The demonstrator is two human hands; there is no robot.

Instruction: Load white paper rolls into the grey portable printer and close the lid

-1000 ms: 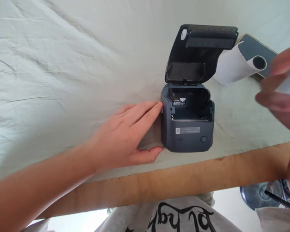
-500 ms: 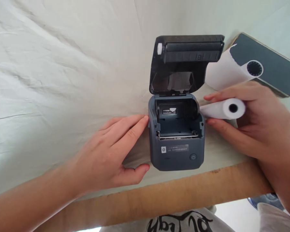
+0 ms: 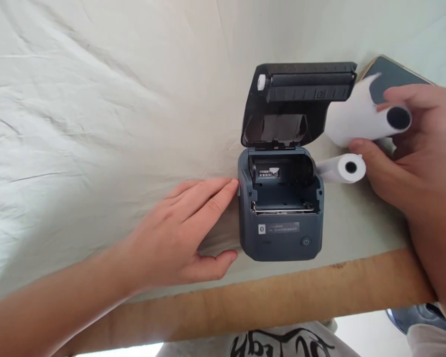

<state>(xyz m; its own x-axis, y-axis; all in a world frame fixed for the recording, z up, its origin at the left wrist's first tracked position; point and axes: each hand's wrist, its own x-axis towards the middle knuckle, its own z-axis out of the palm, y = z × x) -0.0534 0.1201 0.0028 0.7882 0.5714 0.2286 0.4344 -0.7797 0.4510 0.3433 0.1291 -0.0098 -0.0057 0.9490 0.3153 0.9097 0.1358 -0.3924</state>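
A dark blue-grey label printer [image 3: 281,243] stands in front of me with its black lid [image 3: 275,130] raised. The paper bay inside shows a small printed sticker and holds no roll. My left hand [image 3: 193,228] lies along the printer's left side, fingers stretched and thumb apart, fingertips touching the casing. My right hand [image 3: 419,144] has its thumb and fingers around a wide-cored white paper roll [image 3: 357,116], whose loose end sticks up. A narrower white paper roll [image 3: 334,169] with a small dark core lies against the printer's right side, below that hand.
Behind the right hand lies a dark phone [image 3: 390,74], partly covered by the hand and the paper. Wrinkled pale cloth [image 3: 96,124] covers the table, and a wooden edge [image 3: 245,302] runs along its front. My printed shirt shows below.
My right hand has let go of the narrower paper roll and moved up to the wide-cored one. The left hand keeps its place against the printer. The whole view has shifted slightly.
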